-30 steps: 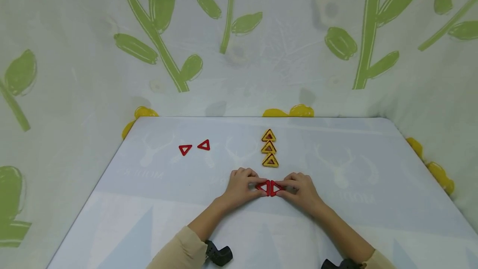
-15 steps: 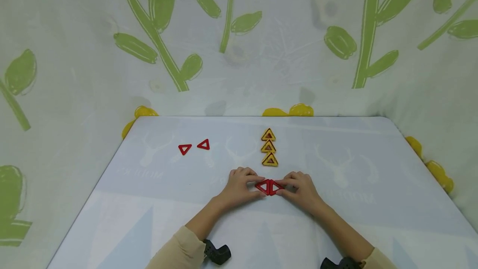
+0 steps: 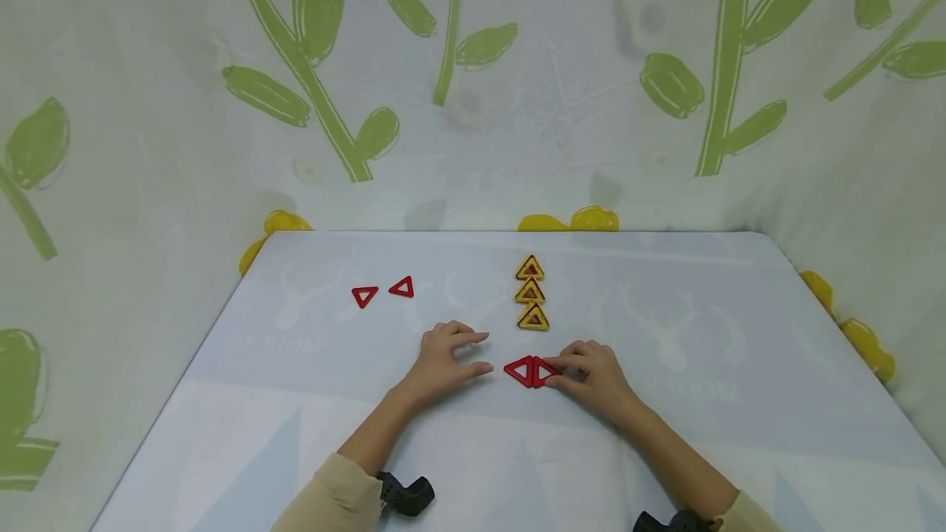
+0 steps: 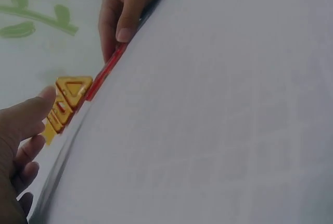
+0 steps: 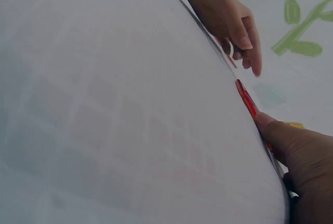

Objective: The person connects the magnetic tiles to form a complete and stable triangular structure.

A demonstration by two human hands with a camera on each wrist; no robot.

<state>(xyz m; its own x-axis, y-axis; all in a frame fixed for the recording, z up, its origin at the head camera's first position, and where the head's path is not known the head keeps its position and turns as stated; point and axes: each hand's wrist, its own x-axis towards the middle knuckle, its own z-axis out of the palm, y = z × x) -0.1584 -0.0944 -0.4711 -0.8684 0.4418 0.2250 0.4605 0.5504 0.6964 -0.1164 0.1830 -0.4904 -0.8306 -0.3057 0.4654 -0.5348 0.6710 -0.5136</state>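
Two red triangle frames lie edge to edge on the table, points facing outward: a left red triangle (image 3: pixel 521 371) and a right red triangle (image 3: pixel 543 372). My right hand (image 3: pixel 594 376) pinches the right triangle between thumb and fingers at its outer corner. To the left of the pair, my left hand (image 3: pixel 441 358) is apart from it, thumb and fingers spread with nothing between them. In the left wrist view the red pair (image 4: pixel 105 73) appears edge-on beyond the left hand (image 4: pixel 23 140).
Beyond the pair, a column of three yellow triangles (image 3: pixel 530 292) stretches away from me. Two more red triangles lie farther left, one pointing down (image 3: pixel 365 295) and one tilted (image 3: pixel 402 286). The white table (image 3: pixel 665 450) ends at a flower-print curtain (image 3: pixel 517 146).
My left hand has let go of the left red triangle and moved away to the left, its fingers spreading. My right hand keeps its pinch, and the two red triangles stay together.
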